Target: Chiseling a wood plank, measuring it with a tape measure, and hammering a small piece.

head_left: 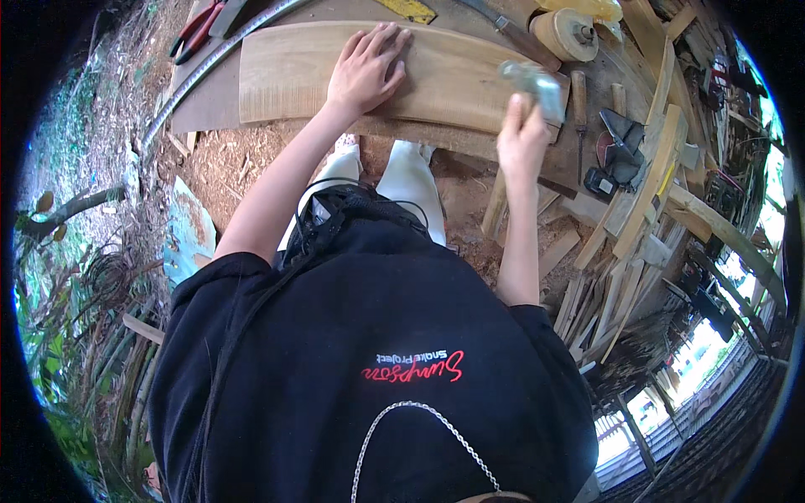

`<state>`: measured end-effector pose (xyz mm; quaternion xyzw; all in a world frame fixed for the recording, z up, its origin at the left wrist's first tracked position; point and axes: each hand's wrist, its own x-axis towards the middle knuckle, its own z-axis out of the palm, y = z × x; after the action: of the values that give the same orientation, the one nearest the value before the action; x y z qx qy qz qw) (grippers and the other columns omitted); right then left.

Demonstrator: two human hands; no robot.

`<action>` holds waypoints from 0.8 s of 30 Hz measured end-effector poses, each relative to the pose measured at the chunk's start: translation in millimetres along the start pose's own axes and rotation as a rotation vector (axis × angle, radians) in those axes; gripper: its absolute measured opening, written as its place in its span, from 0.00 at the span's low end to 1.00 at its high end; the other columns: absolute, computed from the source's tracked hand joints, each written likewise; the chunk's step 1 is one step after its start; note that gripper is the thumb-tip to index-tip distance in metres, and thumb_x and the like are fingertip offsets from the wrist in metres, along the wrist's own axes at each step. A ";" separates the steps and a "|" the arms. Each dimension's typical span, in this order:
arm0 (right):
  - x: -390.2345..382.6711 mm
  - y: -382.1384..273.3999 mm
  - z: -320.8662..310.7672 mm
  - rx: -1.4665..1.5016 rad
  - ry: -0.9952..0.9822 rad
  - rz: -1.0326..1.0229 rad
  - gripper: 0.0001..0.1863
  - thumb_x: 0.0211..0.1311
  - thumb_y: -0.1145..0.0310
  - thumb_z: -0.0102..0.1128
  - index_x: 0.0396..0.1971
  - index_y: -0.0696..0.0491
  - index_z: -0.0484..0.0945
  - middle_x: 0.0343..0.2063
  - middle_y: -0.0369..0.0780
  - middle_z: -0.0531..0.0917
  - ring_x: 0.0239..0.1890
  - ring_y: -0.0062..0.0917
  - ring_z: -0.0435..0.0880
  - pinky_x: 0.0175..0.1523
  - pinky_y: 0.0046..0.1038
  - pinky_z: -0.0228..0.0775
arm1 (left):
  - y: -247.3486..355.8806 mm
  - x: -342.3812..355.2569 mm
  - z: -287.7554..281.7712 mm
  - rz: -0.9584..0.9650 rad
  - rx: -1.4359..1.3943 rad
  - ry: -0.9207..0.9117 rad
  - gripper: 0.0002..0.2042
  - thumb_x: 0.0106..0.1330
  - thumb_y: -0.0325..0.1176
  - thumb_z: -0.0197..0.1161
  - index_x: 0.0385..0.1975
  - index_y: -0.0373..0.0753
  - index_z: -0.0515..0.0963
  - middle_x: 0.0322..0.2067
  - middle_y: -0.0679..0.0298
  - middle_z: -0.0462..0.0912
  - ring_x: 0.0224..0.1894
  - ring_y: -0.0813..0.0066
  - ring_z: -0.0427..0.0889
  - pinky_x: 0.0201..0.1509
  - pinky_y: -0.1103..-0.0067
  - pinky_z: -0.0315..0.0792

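Your left hand point(367, 71) lies spread on the wooden board point(289, 71). Your right hand point(523, 138) grips a blurred tool point(537, 86).

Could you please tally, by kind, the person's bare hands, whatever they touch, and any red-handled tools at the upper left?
Bare left hand and right hand: 2
Long pale wooden board: 1
Blurred greenish object in the right hand: 1
Red-and-black-handled tool: 1
Total: 5

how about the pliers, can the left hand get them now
Probably yes: the left hand lies on the board, and only low things, like the strip, seem between it and the pliers.
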<state>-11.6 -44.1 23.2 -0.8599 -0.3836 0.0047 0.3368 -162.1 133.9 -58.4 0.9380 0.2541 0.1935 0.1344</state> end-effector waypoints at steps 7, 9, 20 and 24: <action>-13.9 2.8 16.1 -0.057 -0.249 0.089 0.15 0.62 0.61 0.46 0.31 0.60 0.69 0.16 0.51 0.75 0.20 0.42 0.77 0.26 0.40 0.65 | 0.3 3.3 1.5 0.010 0.024 -0.007 0.23 0.59 0.41 0.46 0.57 0.48 0.62 0.56 0.63 0.63 0.60 0.70 0.59 0.64 0.71 0.50; -4.8 -7.6 4.5 0.020 -0.079 0.028 0.16 0.63 0.60 0.46 0.30 0.61 0.70 0.17 0.51 0.76 0.20 0.42 0.77 0.26 0.39 0.65 | -0.6 -0.1 1.5 -0.008 0.005 -0.021 0.23 0.59 0.41 0.46 0.57 0.48 0.62 0.56 0.63 0.63 0.60 0.70 0.59 0.64 0.71 0.50; 1.3 9.5 2.9 0.089 -0.011 0.147 0.19 0.63 0.57 0.43 0.26 0.59 0.69 0.13 0.45 0.71 0.17 0.35 0.71 0.21 0.34 0.61 | -1.5 2.1 -0.1 0.012 0.012 -0.009 0.23 0.59 0.41 0.47 0.57 0.48 0.62 0.56 0.62 0.63 0.60 0.69 0.59 0.64 0.71 0.50; -17.9 11.7 22.2 -0.005 -0.140 0.096 0.19 0.63 0.58 0.45 0.23 0.60 0.68 0.13 0.49 0.73 0.16 0.38 0.75 0.23 0.39 0.63 | -1.1 4.8 1.7 0.033 0.037 0.003 0.23 0.59 0.41 0.47 0.57 0.48 0.62 0.56 0.62 0.63 0.60 0.69 0.59 0.64 0.71 0.50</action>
<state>-22.5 -48.8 -5.3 -0.8756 -0.3644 0.0799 0.3067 -158.0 137.0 -58.9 0.9441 0.2422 0.1925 0.1135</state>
